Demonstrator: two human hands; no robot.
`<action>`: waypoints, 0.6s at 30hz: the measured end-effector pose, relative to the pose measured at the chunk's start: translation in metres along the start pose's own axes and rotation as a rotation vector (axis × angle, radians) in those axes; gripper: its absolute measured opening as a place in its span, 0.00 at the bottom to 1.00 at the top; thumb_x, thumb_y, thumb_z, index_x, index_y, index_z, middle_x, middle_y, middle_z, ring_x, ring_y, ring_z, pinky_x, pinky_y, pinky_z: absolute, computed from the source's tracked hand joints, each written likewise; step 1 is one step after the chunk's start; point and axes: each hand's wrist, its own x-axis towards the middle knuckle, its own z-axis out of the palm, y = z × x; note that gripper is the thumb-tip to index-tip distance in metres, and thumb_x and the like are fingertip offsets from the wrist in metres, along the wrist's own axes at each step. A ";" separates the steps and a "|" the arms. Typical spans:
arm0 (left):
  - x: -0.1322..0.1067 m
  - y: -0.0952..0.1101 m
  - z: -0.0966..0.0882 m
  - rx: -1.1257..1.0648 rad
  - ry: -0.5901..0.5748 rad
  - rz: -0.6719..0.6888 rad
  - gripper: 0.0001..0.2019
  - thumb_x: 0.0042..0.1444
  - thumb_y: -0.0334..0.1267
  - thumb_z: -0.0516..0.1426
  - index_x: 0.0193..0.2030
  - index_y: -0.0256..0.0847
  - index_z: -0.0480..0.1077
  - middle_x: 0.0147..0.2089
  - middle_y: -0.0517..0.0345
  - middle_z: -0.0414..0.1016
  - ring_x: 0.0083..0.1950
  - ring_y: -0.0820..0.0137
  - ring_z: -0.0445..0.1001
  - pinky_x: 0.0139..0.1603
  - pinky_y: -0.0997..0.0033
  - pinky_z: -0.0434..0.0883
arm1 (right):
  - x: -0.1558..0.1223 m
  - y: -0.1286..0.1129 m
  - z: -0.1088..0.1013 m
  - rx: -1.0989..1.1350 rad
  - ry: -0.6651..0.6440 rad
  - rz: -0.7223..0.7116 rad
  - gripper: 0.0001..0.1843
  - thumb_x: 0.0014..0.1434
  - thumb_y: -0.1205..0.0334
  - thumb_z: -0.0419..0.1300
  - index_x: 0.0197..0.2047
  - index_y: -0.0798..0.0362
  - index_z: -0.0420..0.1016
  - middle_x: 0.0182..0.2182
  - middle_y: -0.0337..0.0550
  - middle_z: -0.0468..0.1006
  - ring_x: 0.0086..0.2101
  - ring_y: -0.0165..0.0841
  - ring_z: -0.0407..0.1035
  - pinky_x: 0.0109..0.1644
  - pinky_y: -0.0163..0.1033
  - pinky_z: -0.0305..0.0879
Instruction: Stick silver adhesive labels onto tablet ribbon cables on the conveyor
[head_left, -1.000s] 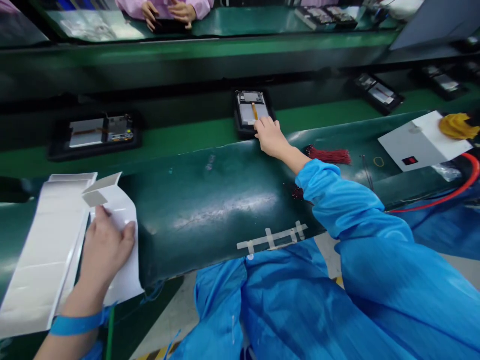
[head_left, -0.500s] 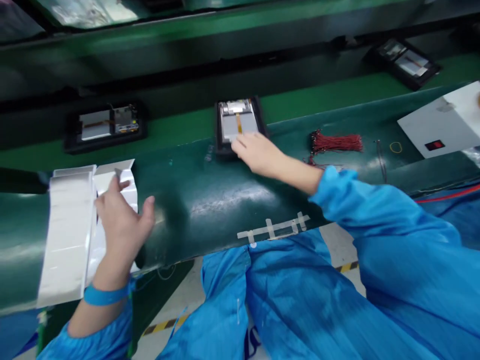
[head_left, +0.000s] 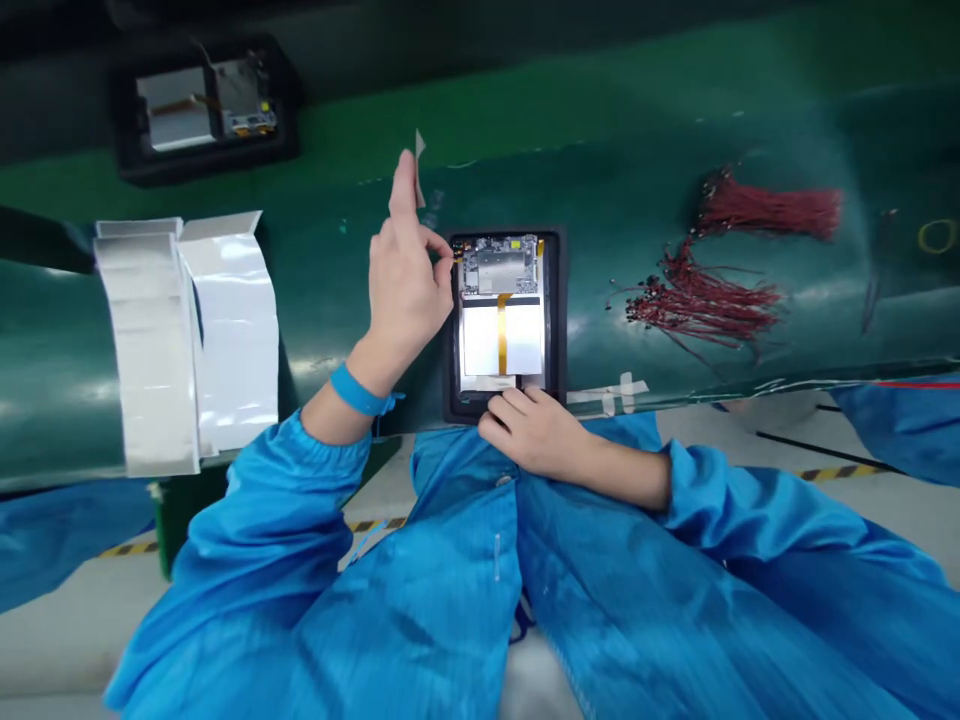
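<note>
An opened tablet [head_left: 500,345], circuit board and silver battery exposed, lies in a black frame [head_left: 561,320] at the front of the bench. My right hand [head_left: 538,432] has its fingers curled over the frame's lower edge. My left hand [head_left: 409,275] is beside the upper left corner, thumb close to the board. A small grey strip of tape [head_left: 420,172] clings to its raised index finger. To the left lie white backing sheets [head_left: 232,330] and a greyish sheet [head_left: 154,350].
Bundles of dark red wires [head_left: 772,208] lie on the right, near a yellow ring [head_left: 937,236]. Another opened tablet [head_left: 180,110] rests on the green strip at the back left. Pale tape [head_left: 615,396] is stuck along the bench's front edge.
The tablet has come off the back strip to the front edge with my right hand. My left hand has moved right from the sheets, carrying the grey strip of tape.
</note>
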 end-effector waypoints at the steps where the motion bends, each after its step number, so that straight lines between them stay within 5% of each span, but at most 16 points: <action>1: 0.005 0.001 0.000 0.033 -0.025 0.002 0.41 0.68 0.35 0.53 0.82 0.25 0.40 0.47 0.52 0.82 0.57 0.63 0.78 0.67 0.53 0.68 | 0.000 0.000 0.001 -0.001 0.014 0.006 0.13 0.75 0.68 0.51 0.43 0.53 0.76 0.35 0.46 0.77 0.37 0.40 0.64 0.39 0.45 0.55; 10: 0.030 0.011 -0.006 0.214 -0.190 0.089 0.25 0.79 0.39 0.44 0.72 0.20 0.60 0.56 0.51 0.82 0.65 0.69 0.74 0.70 0.63 0.64 | -0.002 -0.001 0.006 0.039 0.047 0.045 0.13 0.75 0.69 0.50 0.42 0.53 0.75 0.36 0.47 0.76 0.39 0.40 0.64 0.38 0.45 0.51; 15: 0.035 0.017 -0.007 0.360 -0.293 0.087 0.27 0.80 0.34 0.43 0.79 0.18 0.48 0.58 0.47 0.80 0.68 0.63 0.72 0.73 0.55 0.63 | -0.002 0.000 0.007 0.053 0.059 0.051 0.13 0.75 0.68 0.50 0.43 0.52 0.74 0.36 0.46 0.76 0.39 0.40 0.64 0.38 0.45 0.51; 18: 0.035 0.013 -0.005 0.312 -0.283 0.052 0.27 0.79 0.35 0.46 0.78 0.20 0.52 0.62 0.45 0.78 0.69 0.65 0.71 0.75 0.58 0.62 | -0.003 0.000 0.007 0.060 0.032 0.054 0.13 0.76 0.68 0.49 0.43 0.52 0.74 0.37 0.46 0.77 0.40 0.40 0.65 0.38 0.45 0.52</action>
